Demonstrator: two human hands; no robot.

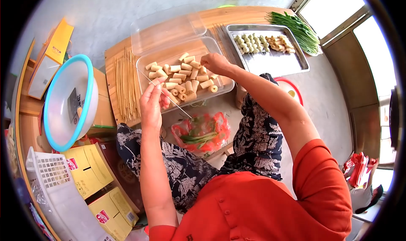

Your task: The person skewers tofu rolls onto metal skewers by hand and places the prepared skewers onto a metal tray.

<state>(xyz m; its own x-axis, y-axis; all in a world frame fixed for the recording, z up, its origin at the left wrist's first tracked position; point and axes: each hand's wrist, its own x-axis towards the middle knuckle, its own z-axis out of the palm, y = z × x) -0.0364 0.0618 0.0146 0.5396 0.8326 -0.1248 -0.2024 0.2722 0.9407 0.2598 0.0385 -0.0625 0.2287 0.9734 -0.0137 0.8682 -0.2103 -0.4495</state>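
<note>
My left hand (153,103) is closed around a thin skewer (179,108), which slants down to the right across the near side of a clear plastic box (229,87). Whether a piece sits on the skewer by my fingertips I cannot tell. Inside the box lie many short tan rolls (175,80), some showing a hole through the middle. My right hand (215,64) is over the box's right rim with its fingers pinched together; what they hold, if anything, is hidden. Left of the box lies a bundle of bare wooden skewers (126,86).
A metal tray (275,64) at the back right bears filled skewers (253,43); green stalks (296,29) lie beside it. A clear lid (167,31) is behind the box. Below sits a red plastic bag (220,129) with greens. A blue-rimmed basin (89,78) and yellow cartons (86,169) are left.
</note>
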